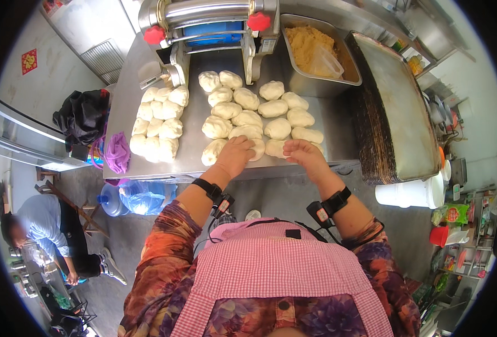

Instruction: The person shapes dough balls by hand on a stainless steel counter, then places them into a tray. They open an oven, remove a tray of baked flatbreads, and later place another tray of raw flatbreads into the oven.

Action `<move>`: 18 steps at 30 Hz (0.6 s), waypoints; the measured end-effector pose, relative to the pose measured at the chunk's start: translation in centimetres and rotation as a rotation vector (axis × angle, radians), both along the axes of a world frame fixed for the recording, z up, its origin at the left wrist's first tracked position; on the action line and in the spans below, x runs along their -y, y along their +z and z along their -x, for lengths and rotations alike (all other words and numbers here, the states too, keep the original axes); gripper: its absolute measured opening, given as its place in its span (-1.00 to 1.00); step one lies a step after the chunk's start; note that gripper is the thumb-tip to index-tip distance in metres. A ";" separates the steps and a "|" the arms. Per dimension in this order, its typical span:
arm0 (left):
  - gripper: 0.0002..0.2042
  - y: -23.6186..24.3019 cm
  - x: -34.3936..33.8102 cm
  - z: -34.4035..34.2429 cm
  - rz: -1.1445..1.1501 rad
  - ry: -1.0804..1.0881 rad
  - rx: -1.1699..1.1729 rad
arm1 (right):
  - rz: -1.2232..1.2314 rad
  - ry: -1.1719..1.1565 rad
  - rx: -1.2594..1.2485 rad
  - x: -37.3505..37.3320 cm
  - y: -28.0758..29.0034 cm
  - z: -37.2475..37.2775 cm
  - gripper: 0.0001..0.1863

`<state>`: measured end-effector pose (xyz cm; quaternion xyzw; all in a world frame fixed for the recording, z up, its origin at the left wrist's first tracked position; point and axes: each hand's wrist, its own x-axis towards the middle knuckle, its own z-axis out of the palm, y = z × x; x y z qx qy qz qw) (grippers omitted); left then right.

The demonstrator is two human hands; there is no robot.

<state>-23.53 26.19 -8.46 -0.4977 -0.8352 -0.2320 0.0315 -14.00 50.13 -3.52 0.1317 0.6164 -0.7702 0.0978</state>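
Smooth, pale, oval dough pieces lie in loose rows on a steel worktable. At the near edge of these rows my left hand curls its fingers over one dough piece, covering part of it. A little to the right, my right hand bends its fingers round another dough piece, mostly hidden by the hand. Between the hands rests a further dough piece, close to the right fingertips. A tighter block of smaller dough pieces sits on the left.
A roller machine with red knobs stands at the back. Right of it are a steel tub of yellow crumbly filling and a stack of dark-edged trays. A purple cloth hangs at the left corner. Another person is at lower left.
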 end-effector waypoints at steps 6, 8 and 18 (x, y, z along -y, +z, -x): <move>-0.68 2.1 1.7 -1.5 -0.140 0.052 0.345 | -0.020 0.022 -0.003 1.3 0.7 -0.4 -0.67; -0.61 3.0 3.6 -2.4 -0.210 0.105 0.467 | -0.001 0.048 -0.010 2.2 1.1 -0.3 -0.68; -0.70 4.2 18.6 -1.1 -0.379 0.866 0.071 | 0.052 0.218 -0.014 9.5 2.4 3.0 -0.69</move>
